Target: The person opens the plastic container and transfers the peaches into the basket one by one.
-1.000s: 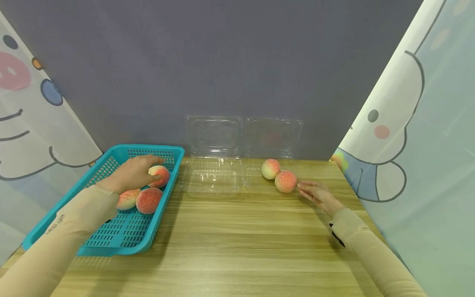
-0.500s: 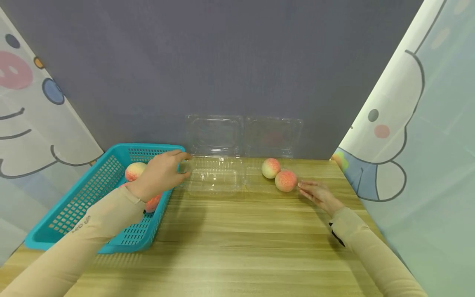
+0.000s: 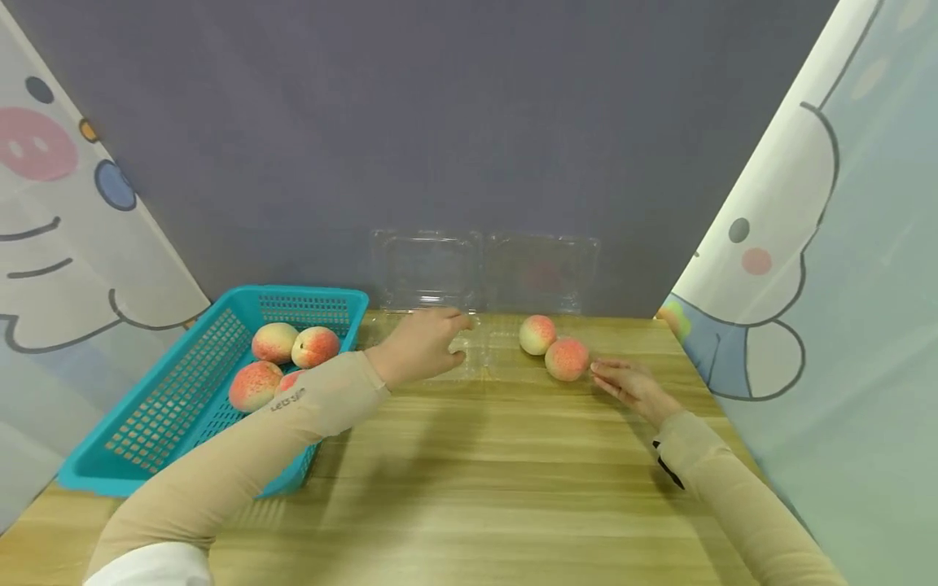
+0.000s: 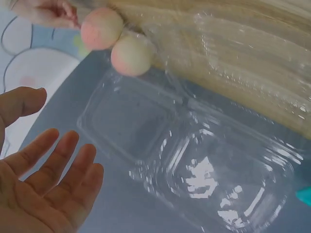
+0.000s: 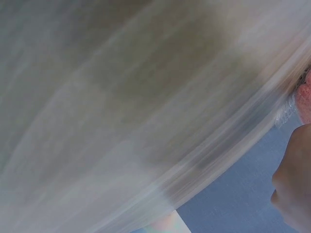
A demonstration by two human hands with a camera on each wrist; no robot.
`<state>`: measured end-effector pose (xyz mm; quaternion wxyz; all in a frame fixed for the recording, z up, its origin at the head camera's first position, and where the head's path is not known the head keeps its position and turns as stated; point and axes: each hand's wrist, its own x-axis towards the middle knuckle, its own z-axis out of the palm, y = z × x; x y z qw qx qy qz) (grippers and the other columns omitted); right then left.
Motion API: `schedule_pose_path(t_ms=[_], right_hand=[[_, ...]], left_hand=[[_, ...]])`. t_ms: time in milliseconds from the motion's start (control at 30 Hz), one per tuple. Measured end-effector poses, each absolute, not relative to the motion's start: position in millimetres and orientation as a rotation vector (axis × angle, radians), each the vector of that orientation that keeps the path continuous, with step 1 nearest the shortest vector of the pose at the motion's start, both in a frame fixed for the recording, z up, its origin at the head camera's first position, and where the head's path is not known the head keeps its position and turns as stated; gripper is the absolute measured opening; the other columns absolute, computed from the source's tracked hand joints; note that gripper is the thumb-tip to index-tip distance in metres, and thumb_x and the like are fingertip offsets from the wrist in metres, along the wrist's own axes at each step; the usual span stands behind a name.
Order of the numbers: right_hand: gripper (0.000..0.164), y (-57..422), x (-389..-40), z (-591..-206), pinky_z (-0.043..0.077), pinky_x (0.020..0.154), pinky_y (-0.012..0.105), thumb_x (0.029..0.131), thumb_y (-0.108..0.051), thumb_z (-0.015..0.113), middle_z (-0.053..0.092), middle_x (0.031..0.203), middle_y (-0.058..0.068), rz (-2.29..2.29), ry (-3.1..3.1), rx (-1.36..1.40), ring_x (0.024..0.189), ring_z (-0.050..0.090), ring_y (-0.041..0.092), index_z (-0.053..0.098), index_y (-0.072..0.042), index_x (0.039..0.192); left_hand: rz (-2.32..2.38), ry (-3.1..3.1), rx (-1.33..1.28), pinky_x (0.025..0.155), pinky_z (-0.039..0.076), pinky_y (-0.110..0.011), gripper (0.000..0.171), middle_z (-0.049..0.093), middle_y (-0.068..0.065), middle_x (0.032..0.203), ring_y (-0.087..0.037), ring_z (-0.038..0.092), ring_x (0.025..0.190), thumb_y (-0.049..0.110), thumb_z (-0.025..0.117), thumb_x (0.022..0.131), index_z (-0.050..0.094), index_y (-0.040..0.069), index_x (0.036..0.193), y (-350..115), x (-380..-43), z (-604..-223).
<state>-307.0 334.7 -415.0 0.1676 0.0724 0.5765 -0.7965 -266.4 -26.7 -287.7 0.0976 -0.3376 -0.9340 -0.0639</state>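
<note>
My left hand [image 3: 425, 346] hovers over the left clear plastic clamshell box [image 3: 475, 346], its fingers apart and holding nothing; its palm and spread fingers show in the left wrist view. Two peaches, one farther back [image 3: 537, 334] and one nearer [image 3: 567, 359], sit in the right clear clamshell box [image 3: 506, 358]. At that box's right edge is my right hand [image 3: 633, 389], fingertips right beside the nearer peach; I cannot tell whether they pinch the rim. The right wrist view shows only part of this hand [image 5: 294, 179], a blurred pale sheet covering much of that view.
Several peaches, one of them pink-red [image 3: 255, 387], lie in a turquoise basket [image 3: 139, 407] at the left, partly behind my left sleeve. Both box lids, left [image 3: 428, 268] and right [image 3: 542, 268], stand raised against the grey back wall [image 3: 469, 122]. Printed cloth [image 3: 865, 325] borders the wooden table [image 3: 498, 488].
My left hand has moved right, out from over the basket's peaches to above the left box, with nothing in it. The right hand and the two boxed peaches have stayed in place.
</note>
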Motion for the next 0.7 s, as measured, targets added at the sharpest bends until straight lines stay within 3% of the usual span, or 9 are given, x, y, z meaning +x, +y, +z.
schedule_pose_path(t_ms=[67, 300, 567, 700], right_hand=[[0.013, 335.2, -306.1, -416.0, 0.053, 0.075, 0.017, 0.088, 0.005, 0.052, 0.067, 0.084, 0.003, -2.260, 1.640, 0.217, 0.078, 0.066, 0.010, 0.060, -0.006, 0.089], [0.014, 335.6, -306.5, -418.1, 0.053, 0.076, 0.016, 0.089, 0.004, 0.052, 0.067, 0.086, 0.003, -2.265, 1.648, 0.214, 0.080, 0.066, 0.009, 0.052, -0.001, 0.101], [0.012, 333.6, -308.5, -416.6, 0.053, 0.075, 0.017, 0.089, 0.004, 0.052, 0.067, 0.084, 0.002, -2.265, 1.652, 0.224, 0.078, 0.066, 0.009, 0.054, -0.002, 0.099], [0.015, 332.3, -308.9, -417.5, 0.053, 0.075, 0.016, 0.090, 0.004, 0.051, 0.067, 0.083, 0.001, -2.246, 1.690, 0.228, 0.078, 0.065, 0.008, 0.051, 0.001, 0.105]], left_hand=[[-0.145, -2.769, -1.031, 0.067, 0.054, -0.030, 0.040, 0.062, -0.006, 0.111, -0.019, 0.063, 0.085, 0.023, 0.068, 0.080, 0.059, 0.009, 0.117, -16.1, -272.6, -293.0], [-0.132, -2.829, -1.067, 0.093, 0.048, -0.037, 0.046, 0.059, -0.008, 0.120, -0.025, 0.059, 0.105, 0.022, 0.069, 0.080, 0.056, 0.007, 0.122, 14.6, -296.1, -303.9], [-0.114, -2.897, -1.035, 0.093, 0.049, -0.038, 0.053, 0.051, -0.007, 0.130, -0.026, 0.053, 0.115, 0.025, 0.068, 0.081, 0.051, 0.012, 0.130, 37.5, -328.1, -320.0], [0.000, -2.888, -1.080, 0.094, 0.048, -0.036, 0.056, 0.051, -0.007, 0.129, -0.025, 0.052, 0.115, 0.025, 0.068, 0.081, 0.048, 0.012, 0.132, 43.9, -343.8, -330.1]])
